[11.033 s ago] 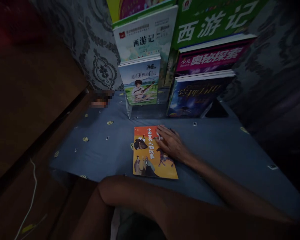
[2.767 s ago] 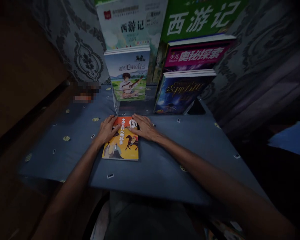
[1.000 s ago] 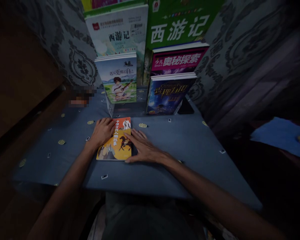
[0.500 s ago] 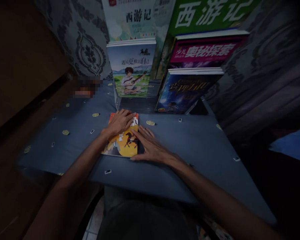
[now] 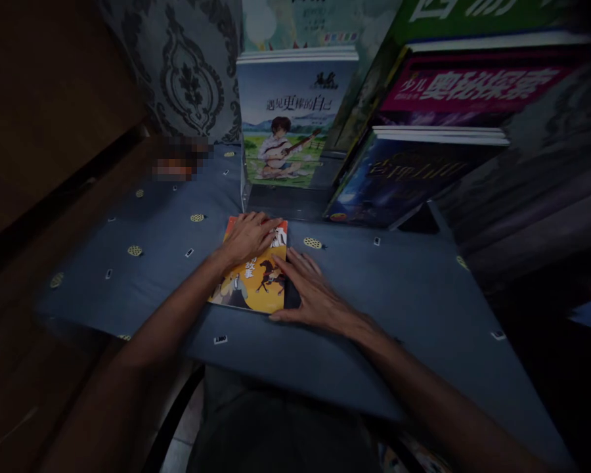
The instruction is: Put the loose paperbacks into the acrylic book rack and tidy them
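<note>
As I watch from afar through the head camera, a small orange-and-yellow book (image 5: 251,289) lies face up near the middle of the frame, on a table under dark blue cloth (image 5: 414,282) printed with yellow pineapple shapes. The left hand (image 5: 249,238), reaching in from the lower left, is spread palm down over the upper part of the cover, hiding some of the white title. The right hand (image 5: 320,299), entering from the lower right, rests at the book's right edge, fingers fanned apart, one fingertip over the cover and the thumb by its bottom right corner; I cannot tell how firmly it presses there. Just beyond, at upper centre, a clear stand (image 5: 285,202) holds a guitar-player book (image 5: 285,148). To its right stands a dark blue book (image 5: 404,180), with a magenta book (image 5: 463,85) behind it and a green book (image 5: 473,20) at the top edge. A pixelated patch (image 5: 177,161) sits at upper left, beside a patterned grey curtain (image 5: 192,79).
</note>
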Available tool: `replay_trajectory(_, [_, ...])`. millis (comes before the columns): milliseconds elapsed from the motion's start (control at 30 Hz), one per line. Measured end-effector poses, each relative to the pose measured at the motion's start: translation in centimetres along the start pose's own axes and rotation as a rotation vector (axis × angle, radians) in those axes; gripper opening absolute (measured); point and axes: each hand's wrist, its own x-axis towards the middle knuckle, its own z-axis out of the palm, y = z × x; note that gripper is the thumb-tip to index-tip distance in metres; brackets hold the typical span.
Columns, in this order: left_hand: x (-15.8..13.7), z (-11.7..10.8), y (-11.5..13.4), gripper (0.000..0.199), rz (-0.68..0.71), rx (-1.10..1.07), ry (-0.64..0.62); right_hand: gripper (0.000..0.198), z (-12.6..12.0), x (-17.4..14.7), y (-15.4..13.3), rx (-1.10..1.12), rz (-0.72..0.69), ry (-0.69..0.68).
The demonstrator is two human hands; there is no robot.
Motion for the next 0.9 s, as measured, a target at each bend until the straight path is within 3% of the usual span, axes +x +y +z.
replay_trajectory(733, [0.0, -0.4, 0.2, 0.044, 0.005, 0.004, -0.024, 0.118, 0.4, -0.3, 0.6, -0.008, -0.030, 0.031])
replay_trajectory(900, [-0.1, -0.4, 0.1, 0.043, 0.004, 0.007, -0.027, 0.090, -0.5, 0.4, 0.9, 0.038, -0.083, 0.058])
